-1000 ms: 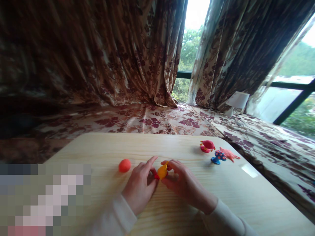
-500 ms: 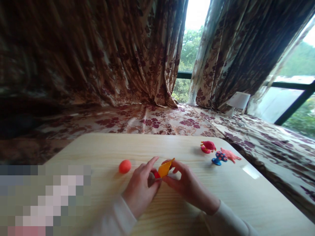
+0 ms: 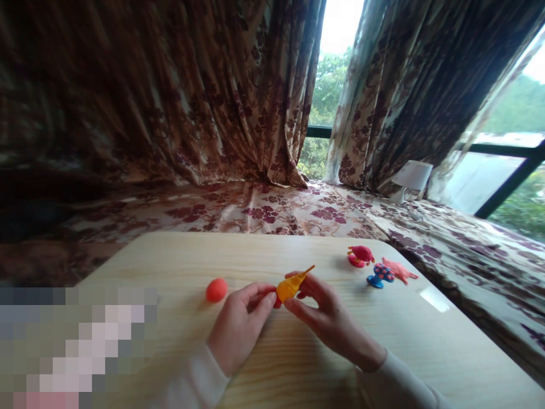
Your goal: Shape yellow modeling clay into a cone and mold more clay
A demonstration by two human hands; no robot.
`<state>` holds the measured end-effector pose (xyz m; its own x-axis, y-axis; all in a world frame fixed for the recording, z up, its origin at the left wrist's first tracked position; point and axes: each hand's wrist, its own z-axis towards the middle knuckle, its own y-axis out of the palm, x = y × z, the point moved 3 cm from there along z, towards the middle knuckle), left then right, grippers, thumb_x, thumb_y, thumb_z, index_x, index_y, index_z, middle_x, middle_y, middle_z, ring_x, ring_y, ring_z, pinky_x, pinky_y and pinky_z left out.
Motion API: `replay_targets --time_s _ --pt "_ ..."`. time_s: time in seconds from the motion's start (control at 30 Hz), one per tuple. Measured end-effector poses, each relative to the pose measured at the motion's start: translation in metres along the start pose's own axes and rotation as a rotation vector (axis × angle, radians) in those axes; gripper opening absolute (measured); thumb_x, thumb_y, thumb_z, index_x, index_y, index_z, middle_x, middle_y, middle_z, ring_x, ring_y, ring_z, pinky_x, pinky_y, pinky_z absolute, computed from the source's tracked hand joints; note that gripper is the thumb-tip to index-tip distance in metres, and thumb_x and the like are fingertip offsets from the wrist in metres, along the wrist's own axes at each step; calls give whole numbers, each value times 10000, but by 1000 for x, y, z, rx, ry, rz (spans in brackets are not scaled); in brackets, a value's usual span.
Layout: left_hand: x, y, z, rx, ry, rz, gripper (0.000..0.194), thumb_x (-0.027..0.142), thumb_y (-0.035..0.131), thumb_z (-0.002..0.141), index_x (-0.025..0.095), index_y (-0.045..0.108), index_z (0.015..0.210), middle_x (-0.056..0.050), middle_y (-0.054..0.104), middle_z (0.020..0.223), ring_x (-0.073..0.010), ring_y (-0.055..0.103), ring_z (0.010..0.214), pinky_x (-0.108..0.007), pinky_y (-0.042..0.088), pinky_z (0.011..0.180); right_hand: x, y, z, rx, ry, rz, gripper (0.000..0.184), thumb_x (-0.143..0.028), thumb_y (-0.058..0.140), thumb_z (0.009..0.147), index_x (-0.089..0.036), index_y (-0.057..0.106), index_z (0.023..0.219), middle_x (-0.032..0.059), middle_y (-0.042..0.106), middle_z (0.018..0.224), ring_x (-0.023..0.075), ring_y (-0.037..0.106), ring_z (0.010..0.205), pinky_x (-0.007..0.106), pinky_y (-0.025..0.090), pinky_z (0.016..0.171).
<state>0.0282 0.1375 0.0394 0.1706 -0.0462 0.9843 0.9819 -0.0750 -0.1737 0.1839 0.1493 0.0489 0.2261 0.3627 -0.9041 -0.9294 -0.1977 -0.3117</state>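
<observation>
Above the middle of the table, my right hand holds a yellow teardrop-shaped piece of modelling clay between thumb and fingers. Its thin pointed end sticks up to the right. My left hand is closed in a pinch on a small red piece of clay. The red piece sits against the yellow one's blunt lower end, and most of it is hidden by the fingers and the yellow clay. Left of my left hand, an orange clay ball lies on the table.
Toward the table's right edge stand a pink-red clay figure, a blue mushroom-like figure with pink dots and a flat coral clay figure. The pale wooden table borders a flowered cloth ledge bearing a white lamp.
The yellow clay has tilted, with its tip now reaching further up and right. My left fingers have closed in from a more spread pose into a pinch on the red piece.
</observation>
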Motion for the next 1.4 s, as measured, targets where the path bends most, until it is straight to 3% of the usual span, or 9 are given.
replay_targets --time_s 0.3,0.5,0.6,0.83,1.0,1.17,1.4 --pt "-8 -8 3 78 -5 124 285 305 524 775 131 659 957 -76 741 855 -200 689 801 -333 547 779 -5 -7 5 8 219 376 318 -395 686 757 -174 599 968 78 669 1021 225 610 988 342 474 881" --pt "-5 -12 1 97 283 682 193 215 486 826 187 671 780 -62 685 843 -227 611 868 -411 491 820 8 -7 6 -22 222 443 379 -385 745 716 -173 589 989 65 664 974 211 610 939 345 457 864" --pt "-6 -11 -2 73 334 825 227 204 465 854 178 645 718 -73 639 838 -235 581 857 -426 484 795 8 -2 5 -83 234 486 328 -360 745 722 -180 596 952 50 662 960 197 607 929 334 445 865" --pt "10 -2 -10 170 527 541 231 177 528 819 199 617 1031 -60 638 1006 -195 571 989 -352 485 885 -8 -3 3 -172 300 481 230 -334 703 758 -160 644 896 36 649 890 176 576 873 294 430 800" --pt "20 0 -14 180 403 321 127 279 594 787 212 619 892 -22 651 896 -162 614 886 -286 527 802 -7 -2 -2 -275 328 543 224 -328 623 835 -175 671 991 42 628 930 169 550 890 282 411 782" --pt "24 0 -14 148 236 142 162 344 634 735 200 578 781 18 639 764 -116 629 685 -225 545 678 -9 4 -4 -355 323 672 204 -284 601 857 -147 677 987 38 612 863 132 533 815 253 398 741" --pt "30 1 -14 99 233 89 136 307 584 780 202 542 704 73 588 577 -80 595 561 -189 524 657 -5 9 -7 -369 397 816 213 -296 616 846 -116 688 936 63 641 867 116 553 767 238 404 712"
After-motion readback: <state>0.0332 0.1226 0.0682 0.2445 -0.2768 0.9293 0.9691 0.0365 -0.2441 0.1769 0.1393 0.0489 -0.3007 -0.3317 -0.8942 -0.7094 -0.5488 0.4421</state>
